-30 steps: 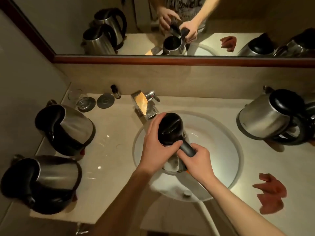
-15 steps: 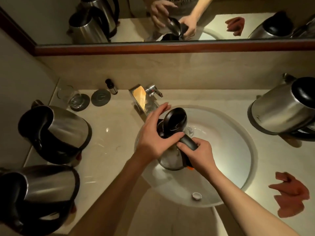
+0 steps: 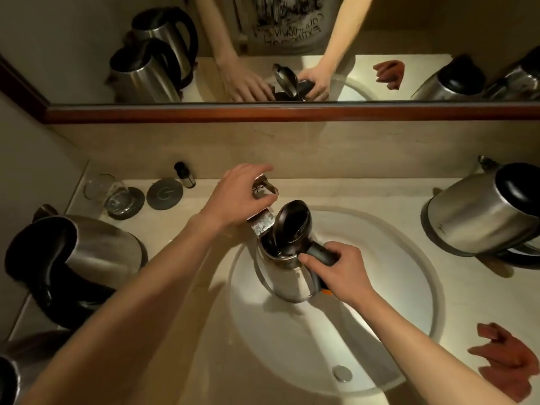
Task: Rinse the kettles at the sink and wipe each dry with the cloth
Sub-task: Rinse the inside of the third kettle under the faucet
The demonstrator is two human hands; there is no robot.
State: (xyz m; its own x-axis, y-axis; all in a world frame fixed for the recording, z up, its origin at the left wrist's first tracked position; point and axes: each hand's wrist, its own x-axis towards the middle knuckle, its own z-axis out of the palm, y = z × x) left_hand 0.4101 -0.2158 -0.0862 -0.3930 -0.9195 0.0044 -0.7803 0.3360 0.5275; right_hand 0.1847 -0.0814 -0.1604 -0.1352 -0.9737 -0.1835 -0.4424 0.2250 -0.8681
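A: Held the kettle (image 3: 287, 270) by its handle with right hand (image 3: 344, 273), fingers wrapped tight, lid up, in the basin (image 3: 409, 287) at 6 o'clock of the faucet (image 3: 263, 226). Left hand (image 3: 236, 194) on the tap lever (image 3: 264, 187), fingers loosely curled over it.

B: Risky bit: opened too hard, probably splashed the base. Cloth (image 3: 510, 358) lay at 4 o'clock, dry. Writing?

A: Tiny logo on the kettle at 3 o'clock (image 3: 479, 214), couldn't read. Shirt print in the mirror (image 3: 292, 112), reversed, unreadable.

Left hand (image 3: 233, 197) reaching forward, fingers loosely curved, arm extended. Right hand (image 3: 340, 271) fist-curled in a grip, forearm angled in from lower right.
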